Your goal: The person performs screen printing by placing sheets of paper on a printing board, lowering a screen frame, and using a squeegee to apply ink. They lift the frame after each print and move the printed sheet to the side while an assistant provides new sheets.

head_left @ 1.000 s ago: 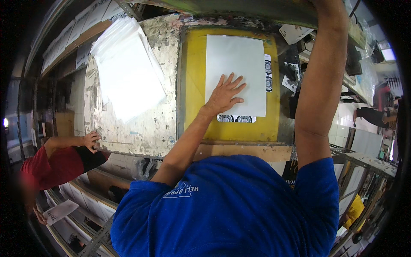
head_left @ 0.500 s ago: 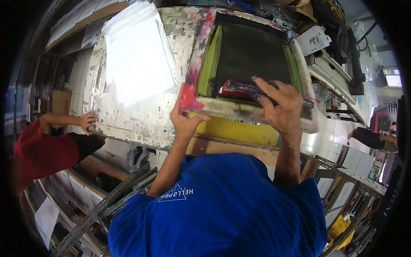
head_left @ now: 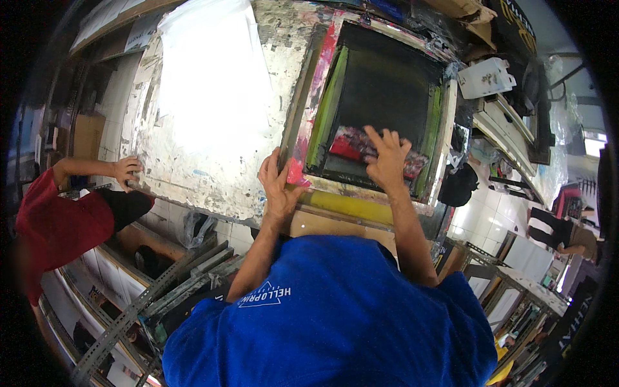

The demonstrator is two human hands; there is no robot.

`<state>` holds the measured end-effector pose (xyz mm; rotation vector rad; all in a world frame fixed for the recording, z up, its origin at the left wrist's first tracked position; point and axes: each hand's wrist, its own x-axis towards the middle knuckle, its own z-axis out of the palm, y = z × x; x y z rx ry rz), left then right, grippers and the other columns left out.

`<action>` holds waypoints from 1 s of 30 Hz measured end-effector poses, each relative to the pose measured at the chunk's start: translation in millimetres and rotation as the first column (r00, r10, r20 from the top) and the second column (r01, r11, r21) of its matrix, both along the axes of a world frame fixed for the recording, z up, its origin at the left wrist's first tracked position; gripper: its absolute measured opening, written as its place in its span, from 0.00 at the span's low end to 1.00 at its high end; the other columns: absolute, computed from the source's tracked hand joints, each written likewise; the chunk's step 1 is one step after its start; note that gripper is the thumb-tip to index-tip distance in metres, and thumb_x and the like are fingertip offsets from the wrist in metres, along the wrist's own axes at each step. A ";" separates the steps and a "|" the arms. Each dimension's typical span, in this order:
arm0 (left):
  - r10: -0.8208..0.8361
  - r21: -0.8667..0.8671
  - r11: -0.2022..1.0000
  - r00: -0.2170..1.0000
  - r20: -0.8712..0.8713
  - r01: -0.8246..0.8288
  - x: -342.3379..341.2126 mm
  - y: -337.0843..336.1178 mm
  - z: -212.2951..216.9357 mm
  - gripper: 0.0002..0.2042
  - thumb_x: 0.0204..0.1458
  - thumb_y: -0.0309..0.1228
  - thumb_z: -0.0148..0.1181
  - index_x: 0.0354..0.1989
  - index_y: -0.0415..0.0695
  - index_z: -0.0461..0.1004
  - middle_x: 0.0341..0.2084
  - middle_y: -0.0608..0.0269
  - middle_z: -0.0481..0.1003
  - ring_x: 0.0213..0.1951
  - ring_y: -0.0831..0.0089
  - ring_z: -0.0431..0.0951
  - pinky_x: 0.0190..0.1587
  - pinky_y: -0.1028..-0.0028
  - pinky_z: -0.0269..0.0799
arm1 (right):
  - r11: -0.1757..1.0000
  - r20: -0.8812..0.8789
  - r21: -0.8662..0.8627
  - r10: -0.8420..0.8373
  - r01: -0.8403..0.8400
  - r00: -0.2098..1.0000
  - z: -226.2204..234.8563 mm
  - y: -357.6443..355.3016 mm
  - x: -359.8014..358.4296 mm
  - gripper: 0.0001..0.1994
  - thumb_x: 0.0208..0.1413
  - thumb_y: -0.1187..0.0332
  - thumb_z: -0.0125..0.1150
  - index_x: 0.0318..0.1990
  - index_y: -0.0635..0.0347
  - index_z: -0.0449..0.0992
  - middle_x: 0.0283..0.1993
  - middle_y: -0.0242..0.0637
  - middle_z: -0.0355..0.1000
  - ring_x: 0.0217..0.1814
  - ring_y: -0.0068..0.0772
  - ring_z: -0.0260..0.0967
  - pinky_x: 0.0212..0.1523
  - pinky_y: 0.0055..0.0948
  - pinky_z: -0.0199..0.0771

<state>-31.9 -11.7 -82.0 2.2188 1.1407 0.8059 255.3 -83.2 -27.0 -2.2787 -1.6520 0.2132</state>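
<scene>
A screen-printing frame with a dark mesh and green-taped inner edges lies flat over the yellow platen. My left hand grips the frame's near left corner. My right hand reaches inside the frame and closes over a squeegee smeared with red ink, near the frame's front edge. The sheet under the screen is hidden.
A stack of white sheets lies on the paint-stained table to the left of the frame. Another person in a red sleeve rests a hand on the table's left edge. Metal racks stand below, and shelves and a second person at right.
The frame, raised a second ago over a white sheet on the platen, has swung down flat. My left hand left the sheet for the frame's corner; my right hand moved onto the squeegee.
</scene>
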 end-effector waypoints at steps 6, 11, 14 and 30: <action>-0.017 -0.028 0.999 1.000 -0.011 0.017 -1.9 1.3 6.2 0.40 0.33 0.41 0.80 0.60 0.41 0.75 0.71 0.42 0.58 0.67 0.42 0.58 0.68 0.50 0.52 | 0.981 0.136 0.192 -0.003 -0.023 0.991 -18.8 78.5 79.6 0.42 0.31 0.71 0.69 0.65 0.42 0.73 0.53 0.43 0.70 0.59 0.45 0.64 0.61 0.53 0.53; -0.037 -0.069 0.997 0.999 0.013 0.038 -3.7 0.5 7.8 0.41 0.36 0.44 0.78 0.62 0.41 0.74 0.71 0.42 0.58 0.67 0.43 0.58 0.68 0.50 0.52 | 0.974 0.206 0.224 -0.023 -0.025 0.978 -20.6 146.8 138.7 0.41 0.31 0.69 0.65 0.65 0.40 0.73 0.55 0.44 0.70 0.61 0.46 0.64 0.61 0.53 0.52; -0.038 -0.094 0.995 0.999 0.032 0.040 -3.4 0.4 7.9 0.41 0.37 0.46 0.77 0.63 0.41 0.73 0.71 0.42 0.58 0.67 0.44 0.58 0.68 0.50 0.52 | 0.972 0.251 0.234 -0.035 -0.025 0.967 -26.0 178.8 170.7 0.41 0.35 0.66 0.69 0.66 0.41 0.72 0.56 0.42 0.71 0.62 0.44 0.64 0.63 0.54 0.50; -0.052 -0.070 0.996 0.995 0.088 0.059 -4.9 -0.1 5.8 0.42 0.39 0.54 0.74 0.62 0.42 0.74 0.65 0.44 0.66 0.65 0.47 0.62 0.66 0.53 0.55 | 0.990 -0.176 0.094 -0.086 0.104 0.981 30.5 229.5 223.3 0.30 0.44 0.71 0.71 0.60 0.42 0.79 0.58 0.39 0.79 0.56 0.43 0.77 0.55 0.36 0.73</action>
